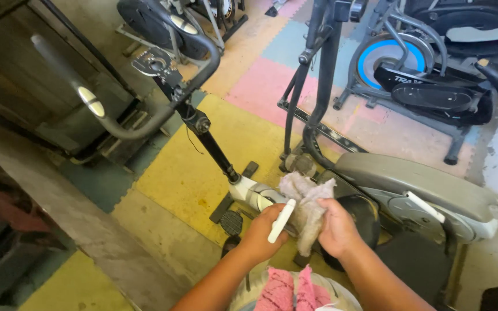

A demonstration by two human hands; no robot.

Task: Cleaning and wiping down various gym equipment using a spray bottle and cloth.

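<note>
Nearest the camera, the left hand is closed around a slim white plastic tube-shaped piece, which stands tilted upward out of the fist. Just beside it, the right hand grips a crumpled grey-beige cloth rag, whose bunched top rises above both hands and touches the white piece. Directly beyond the hands sits a grey and black elliptical exercise machine with a curved black handlebar sweeping to the left. It stands on a floor of yellow, pink and blue foam mats. Farther back, at upper right, stands a second trainer with a blue-ringed flywheel.
</note>
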